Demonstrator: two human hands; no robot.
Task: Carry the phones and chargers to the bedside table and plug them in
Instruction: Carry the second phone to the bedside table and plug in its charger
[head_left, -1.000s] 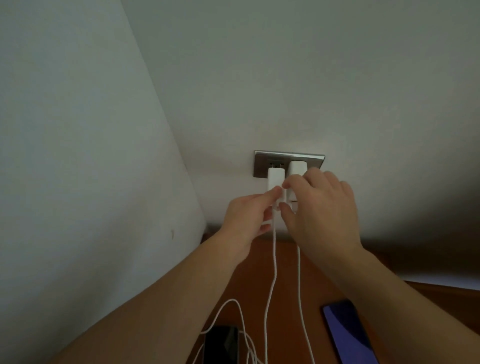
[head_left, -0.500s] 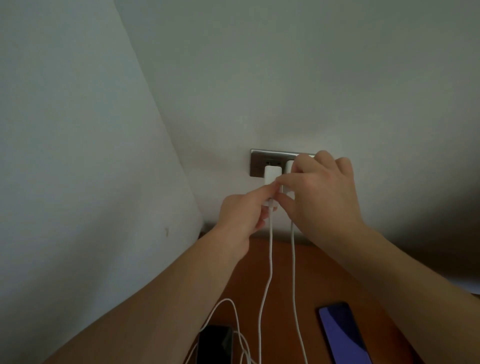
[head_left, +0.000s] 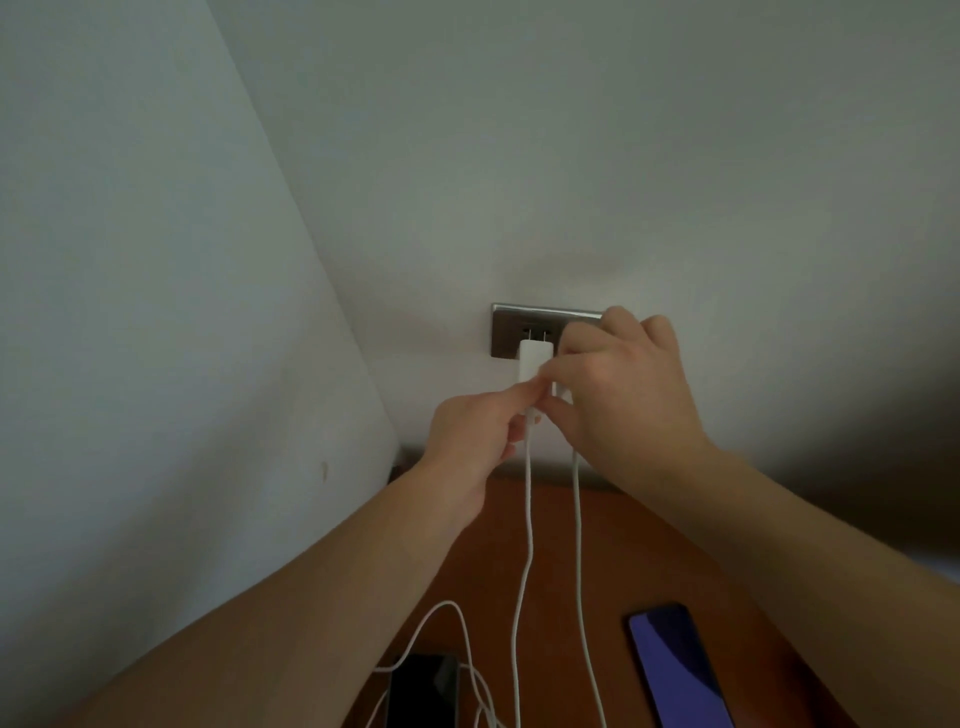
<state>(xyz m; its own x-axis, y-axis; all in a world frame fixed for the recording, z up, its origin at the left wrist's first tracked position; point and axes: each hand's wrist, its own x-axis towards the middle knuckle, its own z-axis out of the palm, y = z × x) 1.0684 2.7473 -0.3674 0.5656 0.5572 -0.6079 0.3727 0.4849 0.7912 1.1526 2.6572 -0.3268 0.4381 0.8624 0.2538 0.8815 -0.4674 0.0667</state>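
A metal wall socket plate (head_left: 506, 332) sits above the wooden bedside table (head_left: 550, 545). A white charger (head_left: 535, 358) hangs at the plate's left outlet with its prongs partly showing. My left hand (head_left: 478, 431) pinches the cable plug at the charger's lower end. My right hand (head_left: 623, 400) covers a second white charger beside it, mostly hidden, with fingers also touching the first charger. Two white cables (head_left: 524, 545) drop to the table. A black phone (head_left: 421, 691) lies at bottom centre and a phone with a purple screen (head_left: 675, 665) at bottom right.
Two pale walls meet in a corner (head_left: 353, 364) left of the socket. Loose cable loops (head_left: 457, 649) lie over the black phone. A dark shadowed area fills the right side.
Both hands have shifted slightly up and left at the socket. My right hand now covers more of the second charger. The first charger's prongs show at the outlet.
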